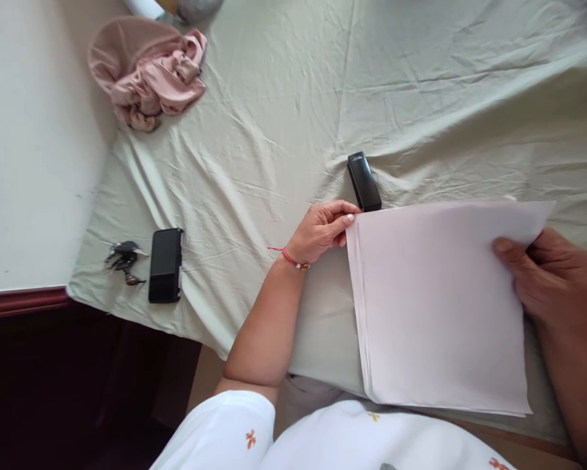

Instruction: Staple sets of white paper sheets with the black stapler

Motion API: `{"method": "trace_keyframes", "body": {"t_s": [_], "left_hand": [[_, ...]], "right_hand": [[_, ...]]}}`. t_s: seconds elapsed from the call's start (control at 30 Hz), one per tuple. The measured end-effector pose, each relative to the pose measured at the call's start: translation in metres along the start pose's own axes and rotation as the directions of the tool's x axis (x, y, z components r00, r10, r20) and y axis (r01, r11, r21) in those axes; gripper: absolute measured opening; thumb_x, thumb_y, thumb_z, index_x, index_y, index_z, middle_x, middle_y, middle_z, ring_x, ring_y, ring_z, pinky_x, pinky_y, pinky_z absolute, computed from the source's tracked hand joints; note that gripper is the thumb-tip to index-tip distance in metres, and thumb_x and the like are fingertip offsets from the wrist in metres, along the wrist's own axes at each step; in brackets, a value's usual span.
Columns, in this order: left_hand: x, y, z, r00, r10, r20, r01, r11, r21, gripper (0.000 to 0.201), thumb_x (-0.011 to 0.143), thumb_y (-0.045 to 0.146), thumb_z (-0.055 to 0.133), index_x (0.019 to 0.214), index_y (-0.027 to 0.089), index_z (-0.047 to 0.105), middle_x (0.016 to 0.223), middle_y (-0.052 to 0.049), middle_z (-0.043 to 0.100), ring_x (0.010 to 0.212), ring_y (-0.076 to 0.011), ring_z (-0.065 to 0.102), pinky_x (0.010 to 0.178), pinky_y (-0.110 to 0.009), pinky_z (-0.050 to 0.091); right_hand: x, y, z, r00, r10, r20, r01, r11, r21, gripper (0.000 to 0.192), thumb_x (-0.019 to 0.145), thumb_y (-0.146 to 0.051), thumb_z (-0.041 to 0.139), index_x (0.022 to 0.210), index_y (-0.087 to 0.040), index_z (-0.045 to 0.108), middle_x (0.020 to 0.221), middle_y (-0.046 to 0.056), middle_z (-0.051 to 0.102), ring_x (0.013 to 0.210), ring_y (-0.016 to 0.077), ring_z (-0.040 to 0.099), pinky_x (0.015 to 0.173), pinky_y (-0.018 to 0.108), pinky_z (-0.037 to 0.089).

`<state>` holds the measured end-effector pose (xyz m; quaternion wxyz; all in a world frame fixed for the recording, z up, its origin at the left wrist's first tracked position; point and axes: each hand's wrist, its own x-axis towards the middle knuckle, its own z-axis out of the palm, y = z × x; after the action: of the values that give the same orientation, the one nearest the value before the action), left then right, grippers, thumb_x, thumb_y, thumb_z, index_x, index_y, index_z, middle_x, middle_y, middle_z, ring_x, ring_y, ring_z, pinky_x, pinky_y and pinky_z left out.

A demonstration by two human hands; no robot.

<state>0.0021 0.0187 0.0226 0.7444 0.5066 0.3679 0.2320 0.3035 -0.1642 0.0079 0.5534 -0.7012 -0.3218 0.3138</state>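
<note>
Over the cloth (254, 170) at right is a paper stack (440, 307), left hand (325, 228) at its back left corner, right hand (552, 271) at its right edge; a stapler (364, 181) lies behind that corner, a phone (165, 266) far left, keys (125, 256) left of it, fabric (149, 72) behind both

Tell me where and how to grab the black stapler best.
Probably pinch the black stapler across its long sides near the far end, coming from above: it is narrow, and its near end sits right by the paper stack and left hand, leaving the far end freer.
</note>
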Motion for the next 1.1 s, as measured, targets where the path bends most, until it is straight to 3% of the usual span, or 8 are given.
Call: {"method": "trace_keyframes", "body": {"t_s": [0.2,0.57,0.87,1.1], "left_hand": [[-0.0008,0.0004,-0.0003,1.0,0.008,-0.014,-0.008,1.0,-0.002,0.025,0.08,0.031,0.083,0.096,0.016,0.072,0.068,0.005,0.06,0.052,-0.0044,0.05,0.044,-0.017,0.037],[-0.0017,-0.0001,0.0008,0.999,0.032,-0.016,-0.032,0.999,-0.034,0.045,0.077,0.052,0.092,0.099,0.016,0.073,0.073,0.003,0.061,0.057,-0.0048,0.049,0.047,-0.018,0.04],[-0.002,-0.0012,-0.0038,0.998,0.06,0.028,-0.059,0.997,-0.04,0.035,0.075,0.029,0.088,0.103,0.016,0.073,0.073,0.001,0.071,0.052,-0.005,0.053,0.045,-0.018,0.042],[-0.0019,-0.0036,-0.0027,0.998,0.051,0.049,-0.051,0.999,0.004,0.049,0.078,0.051,0.092,0.103,0.014,0.073,0.068,0.001,0.07,0.052,-0.0092,0.065,0.044,-0.02,0.048]], "right_hand": [[0.0014,0.0019,-0.002,0.998,-0.052,0.017,0.054,0.995,-0.084,0.041,0.079,-0.054,0.09,0.11,-0.027,0.087,0.097,0.002,0.081,0.075,0.0141,0.067,0.064,0.026,0.056],[-0.0005,-0.0012,-0.0015,0.999,0.039,-0.037,-0.042,0.996,-0.081,0.044,0.074,-0.056,0.093,0.102,-0.024,0.083,0.082,0.0,0.075,0.064,0.0099,0.06,0.055,0.021,0.048],[0.0046,-0.0034,0.0024,0.997,0.039,-0.067,-0.038,0.999,0.018,0.044,0.065,-0.047,0.096,0.097,-0.023,0.078,0.074,-0.002,0.073,0.059,0.011,0.06,0.053,0.022,0.049],[0.004,-0.004,0.0029,0.998,0.031,-0.058,-0.03,0.999,0.027,0.037,0.067,-0.048,0.095,0.089,-0.022,0.08,0.074,-0.002,0.072,0.059,0.0109,0.059,0.05,0.021,0.048]]}}
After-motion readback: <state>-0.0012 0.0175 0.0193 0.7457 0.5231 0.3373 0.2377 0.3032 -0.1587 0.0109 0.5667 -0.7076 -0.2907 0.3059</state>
